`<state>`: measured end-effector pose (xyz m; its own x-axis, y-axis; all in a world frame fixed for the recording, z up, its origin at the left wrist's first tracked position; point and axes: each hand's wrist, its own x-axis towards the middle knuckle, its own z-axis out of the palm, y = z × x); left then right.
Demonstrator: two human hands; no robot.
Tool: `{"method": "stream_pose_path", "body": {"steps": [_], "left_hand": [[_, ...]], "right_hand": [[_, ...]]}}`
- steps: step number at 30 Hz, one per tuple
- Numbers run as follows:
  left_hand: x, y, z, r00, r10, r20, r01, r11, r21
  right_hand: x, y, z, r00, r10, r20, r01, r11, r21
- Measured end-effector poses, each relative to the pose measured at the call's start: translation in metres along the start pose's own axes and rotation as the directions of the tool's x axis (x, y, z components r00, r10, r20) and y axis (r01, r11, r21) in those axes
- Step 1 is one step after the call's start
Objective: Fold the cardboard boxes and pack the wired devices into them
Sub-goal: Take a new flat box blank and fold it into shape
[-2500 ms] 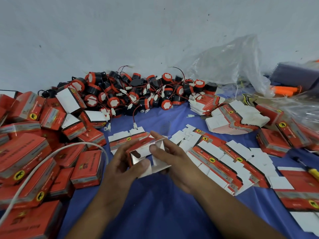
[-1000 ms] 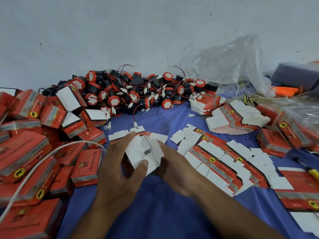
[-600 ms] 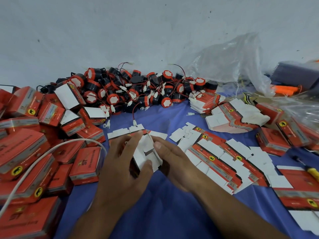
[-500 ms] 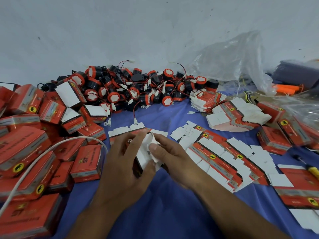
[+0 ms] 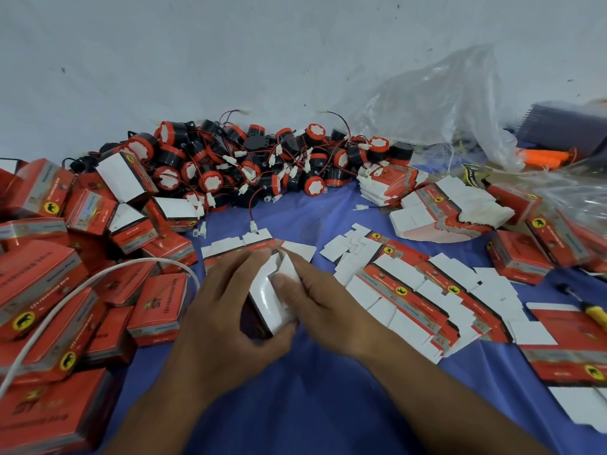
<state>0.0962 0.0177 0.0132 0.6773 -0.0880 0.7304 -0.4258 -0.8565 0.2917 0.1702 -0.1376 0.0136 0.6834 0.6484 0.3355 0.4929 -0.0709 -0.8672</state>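
- Nearest, at the near middle of the blue cloth (image 5: 295, 405), a half-folded cardboard box (image 5: 270, 298) is gripped by the curled left hand (image 5: 226, 316), its long axis pointing away.
- Its white flap is pinched from the right by the right hand (image 5: 323, 307).
- Wired devices (image 5: 262, 165) are heaped at the far edge.

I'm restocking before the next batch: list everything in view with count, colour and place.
half-folded box: one, white and red, centre, between the hands
wired devices: many, black and orange-red, heaped by the back wall
folded boxes: many, red, piled on the left
flat box blanks: many, red and white, spread right of the hands
cable: one, white, looping over the left pile
plastic bag: one, clear, back right
screwdriver: one, yellow handle, right edge
cloth: one, blue, under everything
left hand: one, grips the box's left side
right hand: one, thumb presses its white flap
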Motion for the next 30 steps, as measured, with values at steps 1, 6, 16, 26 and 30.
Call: {"method": "stream_pose_path", "body": {"steps": [1,6,16,26,30], "left_hand": [[0.0,0.0,0.001,1.0,0.001,-0.005,-0.001,1.0,0.007],[-0.002,0.0,0.004,1.0,-0.014,-0.015,0.014,1.0,0.013],[-0.004,-0.003,0.007,0.998,-0.06,-0.011,0.06,0.998,-0.006],[0.0,-0.007,-0.001,0.997,-0.032,0.065,0.04,0.992,-0.116],[0.003,-0.003,-0.005,0.996,0.001,0.089,0.008,0.995,-0.104]], "right_hand": [[0.0,-0.001,0.001,1.0,0.001,-0.002,-0.001,1.0,-0.023],[-0.004,-0.004,0.007,0.997,0.08,0.019,-0.081,0.996,0.04],[-0.004,-0.004,0.003,0.994,-0.008,0.106,0.025,0.987,-0.157],[0.0,-0.004,-0.006,0.999,-0.033,-0.014,0.032,0.999,-0.022],[-0.001,0.0,-0.005,0.989,-0.142,-0.042,0.127,0.96,-0.251]]}}
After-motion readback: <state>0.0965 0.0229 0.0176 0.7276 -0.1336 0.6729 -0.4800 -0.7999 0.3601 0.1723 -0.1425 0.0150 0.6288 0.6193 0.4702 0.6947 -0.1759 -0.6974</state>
